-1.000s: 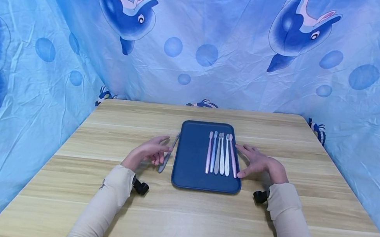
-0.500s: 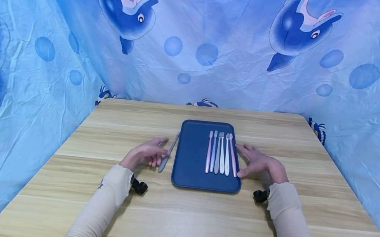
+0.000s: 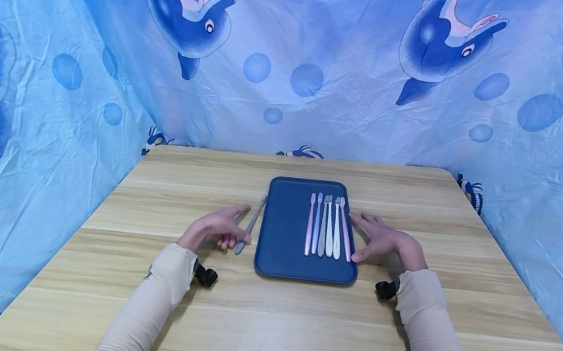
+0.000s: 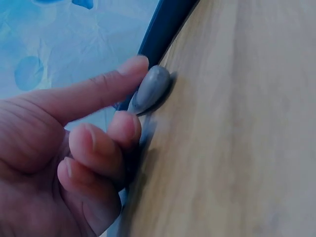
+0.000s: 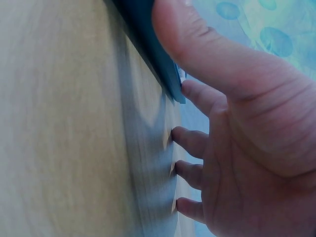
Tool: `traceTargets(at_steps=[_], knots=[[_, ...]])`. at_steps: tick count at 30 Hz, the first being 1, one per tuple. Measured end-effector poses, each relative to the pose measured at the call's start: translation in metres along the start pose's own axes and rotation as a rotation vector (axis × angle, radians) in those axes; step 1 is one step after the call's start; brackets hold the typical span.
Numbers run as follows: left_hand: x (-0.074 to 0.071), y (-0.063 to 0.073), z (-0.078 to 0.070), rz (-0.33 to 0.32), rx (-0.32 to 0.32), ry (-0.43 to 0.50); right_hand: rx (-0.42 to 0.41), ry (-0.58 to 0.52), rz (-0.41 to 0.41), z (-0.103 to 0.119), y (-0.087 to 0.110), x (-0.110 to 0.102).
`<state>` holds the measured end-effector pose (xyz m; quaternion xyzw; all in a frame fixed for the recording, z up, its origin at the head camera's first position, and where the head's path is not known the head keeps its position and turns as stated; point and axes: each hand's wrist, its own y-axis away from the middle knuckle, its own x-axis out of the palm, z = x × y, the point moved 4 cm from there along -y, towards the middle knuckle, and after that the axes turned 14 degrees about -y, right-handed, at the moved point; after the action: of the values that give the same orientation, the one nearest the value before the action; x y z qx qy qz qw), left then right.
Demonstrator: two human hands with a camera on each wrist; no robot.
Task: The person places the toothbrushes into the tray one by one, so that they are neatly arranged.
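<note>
A grey toothbrush (image 3: 255,222) lies on the table, slanting along the left side of a dark blue tray (image 3: 276,267). My left hand (image 3: 220,226) is beside it, thumb over the handle's lower part and index finger reaching forward, apart from the brush. In the left wrist view the thumb tip is right at the rounded grey handle end (image 4: 154,86); the other fingers bend loosely below. Several toothbrushes in pink, blue, grey and white (image 3: 329,233) lie side by side in the tray's right half. At the tray's right rim my right hand (image 3: 383,242) rests with thumb and fingers spread.
The tray stands mid-table on a light wood tabletop (image 3: 273,337). A blue curtain with dolphin prints (image 3: 287,37) hangs behind and along both sides. Black wrist cameras (image 3: 205,277) sit under the sleeves.
My left hand has shifted slightly toward me, its thumb sliding down along the grey toothbrush toward the handle end. The right hand, tray and other toothbrushes have stayed put.
</note>
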<state>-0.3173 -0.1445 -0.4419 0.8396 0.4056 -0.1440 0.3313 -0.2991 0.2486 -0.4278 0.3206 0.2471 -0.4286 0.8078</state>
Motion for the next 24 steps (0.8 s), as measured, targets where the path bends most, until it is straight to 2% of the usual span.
traceTargets(at_steps=[11,24], knots=[[-0.0007,-0.0019,0.0009,-0.054,-0.022,-0.082,0.016,-0.002,-0.003,-0.0019,-0.0025,0.0012],[0.0014,-0.0013,-0.0021,-0.068,-0.005,-0.141,0.01,-0.007,0.001,-0.0013,-0.0006,0.0011]])
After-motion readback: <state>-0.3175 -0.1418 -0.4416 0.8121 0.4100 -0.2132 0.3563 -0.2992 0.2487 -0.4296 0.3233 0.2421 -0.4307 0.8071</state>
